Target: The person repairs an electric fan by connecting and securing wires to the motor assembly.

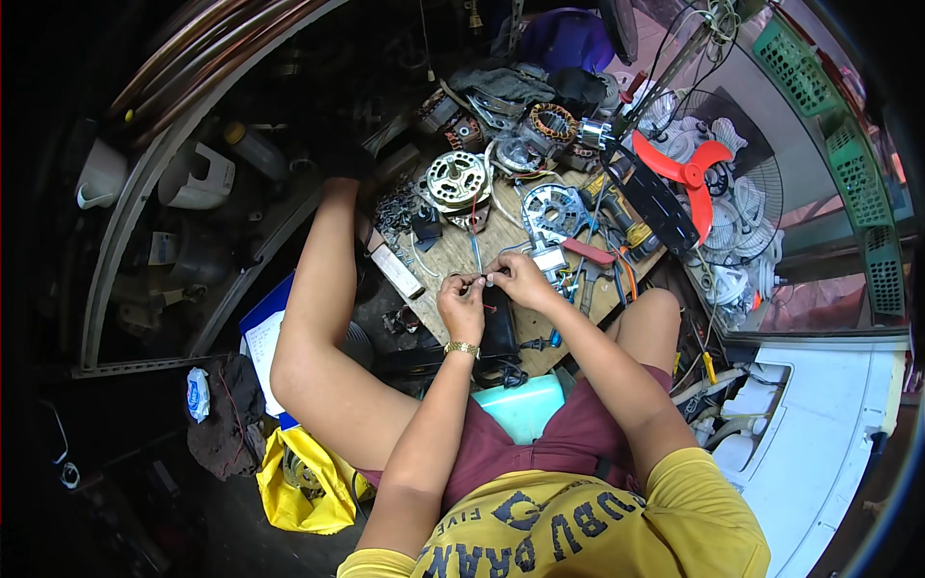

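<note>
My left hand (461,306), with a gold watch (462,348) on its wrist, is closed in a pinch above the near part of the wooden board (434,252). Fingertip to fingertip with it, my right hand (520,281) pinches too. Between them are the ends of thin wires (476,252), which run down from a round metal motor (456,185) farther back. Exactly how the ends lie is hidden by the fingers. A short red wire (491,309) shows just below. Beside my right hand lie a red-handled tool (588,252) and a blue-and-silver motor cover (557,212).
A yellow-and-black power drill (628,220) lies right of the cover. Copper-wound stators (553,121) and motor parts crowd the back. A red fan blade (692,173) stands at right, near white fan parts (737,231). A long white box (395,272) edges the board's left.
</note>
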